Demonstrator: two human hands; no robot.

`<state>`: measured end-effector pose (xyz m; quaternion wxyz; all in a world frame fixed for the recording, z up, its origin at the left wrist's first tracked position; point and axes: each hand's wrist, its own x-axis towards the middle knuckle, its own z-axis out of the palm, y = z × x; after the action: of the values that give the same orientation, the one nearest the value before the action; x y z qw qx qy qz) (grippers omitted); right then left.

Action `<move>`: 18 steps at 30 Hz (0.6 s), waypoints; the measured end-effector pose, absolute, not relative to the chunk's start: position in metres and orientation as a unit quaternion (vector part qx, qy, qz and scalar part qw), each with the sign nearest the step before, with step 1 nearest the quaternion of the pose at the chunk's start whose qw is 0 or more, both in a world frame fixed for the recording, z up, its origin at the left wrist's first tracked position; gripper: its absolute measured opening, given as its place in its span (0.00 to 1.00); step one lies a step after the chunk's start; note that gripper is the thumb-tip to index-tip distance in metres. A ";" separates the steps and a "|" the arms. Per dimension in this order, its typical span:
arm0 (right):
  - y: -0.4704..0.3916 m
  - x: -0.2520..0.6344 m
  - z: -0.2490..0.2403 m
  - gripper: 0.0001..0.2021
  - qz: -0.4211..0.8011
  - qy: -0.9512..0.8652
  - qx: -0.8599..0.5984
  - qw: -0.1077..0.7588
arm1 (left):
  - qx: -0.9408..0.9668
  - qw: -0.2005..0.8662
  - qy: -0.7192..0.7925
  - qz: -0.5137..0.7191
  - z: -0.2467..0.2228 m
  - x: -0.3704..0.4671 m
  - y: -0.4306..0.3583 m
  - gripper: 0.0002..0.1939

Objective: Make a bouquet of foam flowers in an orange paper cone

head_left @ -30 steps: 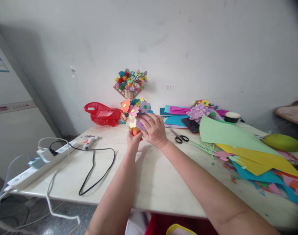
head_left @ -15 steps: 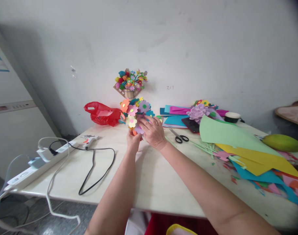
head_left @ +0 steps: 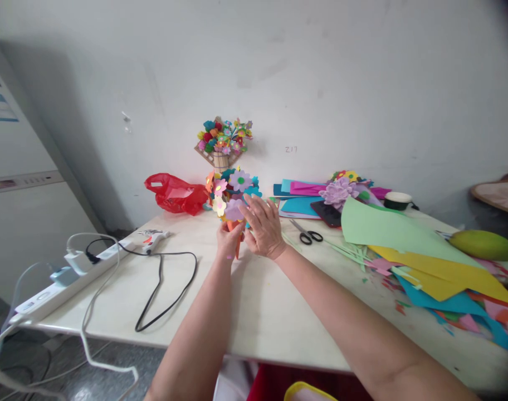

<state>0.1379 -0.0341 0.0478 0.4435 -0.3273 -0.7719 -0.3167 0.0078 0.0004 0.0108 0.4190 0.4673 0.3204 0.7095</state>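
A bouquet of colourful craft flowers [head_left: 234, 208], with purple, pink, cream, orange and blue blooms, stands upright in front of me. Its orange wrapped base [head_left: 238, 249] shows below the blooms. My left hand [head_left: 229, 239] is closed around that base. At the bouquet's right side is my right hand [head_left: 262, 227], its fingers stretched out against or just beside the blooms; exact contact is hard to make out. Behind, a fuller flower arrangement in a small bamboo holder [head_left: 221, 161] is by the wall.
Left lie a glue gun [head_left: 154, 240], its black cord [head_left: 159, 284], a power strip [head_left: 70, 287] and a red plastic bag [head_left: 174, 195]. Right are scissors [head_left: 306, 233], a phone [head_left: 327, 214], a light green sheet [head_left: 387, 228], a yellow sheet [head_left: 441, 273], scraps and a green fruit [head_left: 482, 245].
The bouquet has turned a little to the left, and more of its orange base shows. My right hand has drawn back slightly from the blooms, fingers more upright.
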 end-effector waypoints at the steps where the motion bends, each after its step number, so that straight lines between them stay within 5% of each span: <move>1: -0.034 0.139 0.047 0.29 -0.312 -0.769 -0.330 0.449 | 0.471 0.422 0.320 0.706 0.010 0.007 0.001 0.18; 10: -0.038 0.133 0.040 0.16 -0.235 -0.779 -0.330 0.479 | 0.441 0.421 0.322 0.724 0.008 0.004 0.004 0.19; 18: -0.055 0.129 0.055 0.10 0.154 -0.947 -0.274 0.071 | 0.430 0.417 0.357 0.717 0.008 0.000 0.007 0.21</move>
<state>0.1289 -0.0548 0.0552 0.0713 -0.2743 -0.9466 0.1536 0.0005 0.0066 0.0082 0.4166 0.4298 0.3573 0.7170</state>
